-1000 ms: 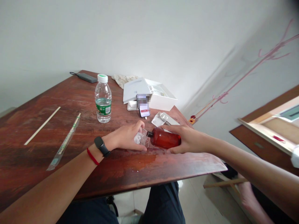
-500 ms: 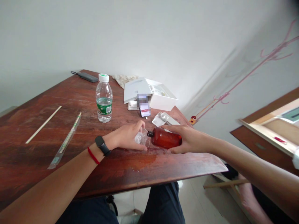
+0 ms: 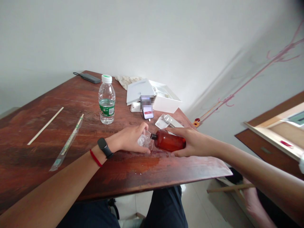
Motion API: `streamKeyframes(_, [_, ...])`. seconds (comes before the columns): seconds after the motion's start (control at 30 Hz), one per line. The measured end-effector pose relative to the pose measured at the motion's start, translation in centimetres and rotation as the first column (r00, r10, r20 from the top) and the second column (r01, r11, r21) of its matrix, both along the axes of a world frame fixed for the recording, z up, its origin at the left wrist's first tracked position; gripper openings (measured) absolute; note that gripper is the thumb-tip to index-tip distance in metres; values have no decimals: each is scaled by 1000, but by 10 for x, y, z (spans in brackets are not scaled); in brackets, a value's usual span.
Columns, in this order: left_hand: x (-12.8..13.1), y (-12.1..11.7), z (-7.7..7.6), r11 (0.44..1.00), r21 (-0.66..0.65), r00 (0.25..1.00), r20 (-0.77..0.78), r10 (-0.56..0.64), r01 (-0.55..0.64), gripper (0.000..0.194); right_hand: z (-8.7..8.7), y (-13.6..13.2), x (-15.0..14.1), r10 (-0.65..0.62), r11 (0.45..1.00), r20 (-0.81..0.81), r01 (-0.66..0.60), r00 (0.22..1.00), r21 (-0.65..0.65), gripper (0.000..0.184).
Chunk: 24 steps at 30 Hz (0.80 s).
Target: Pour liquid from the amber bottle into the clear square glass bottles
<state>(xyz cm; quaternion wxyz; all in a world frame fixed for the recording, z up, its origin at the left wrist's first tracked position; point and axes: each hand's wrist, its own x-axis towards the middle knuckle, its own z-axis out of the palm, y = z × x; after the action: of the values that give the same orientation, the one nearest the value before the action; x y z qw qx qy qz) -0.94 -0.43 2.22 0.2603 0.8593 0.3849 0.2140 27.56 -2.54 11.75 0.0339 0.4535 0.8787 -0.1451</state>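
My right hand point(image 3: 186, 141) is wrapped round a brown bottle point(image 3: 167, 141), tipped on its side with its black neck pointing left. The neck meets the rim of a small clear plastic container point(image 3: 145, 142). My left hand point(image 3: 133, 137) grips that container, thumb on the near side and fingers on the far side. Whether liquid is flowing between them I cannot tell. On the wooden table point(image 3: 114, 177) just in front of the hands lies a wet patch point(image 3: 144, 166).
A water bottle with a green label point(image 3: 106, 107) stands behind my left hand. Left lie a bare stick point(image 3: 45, 126) and wrapped chopsticks point(image 3: 67, 142). Behind are a phone point(image 3: 148, 113), a white box point(image 3: 167, 101), clear packaging point(image 3: 163, 121) and a grey device point(image 3: 90, 78).
Both hands keep the bottle and container in nearly the same pose. The whole view has shifted very slightly.
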Motion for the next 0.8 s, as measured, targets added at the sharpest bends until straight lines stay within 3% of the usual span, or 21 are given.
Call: streamKeyframes(0.8, [0, 0, -2, 1000, 16, 999, -43, -12, 13, 76, 2, -1, -2, -7, 1000, 21, 7, 1000, -2, 82])
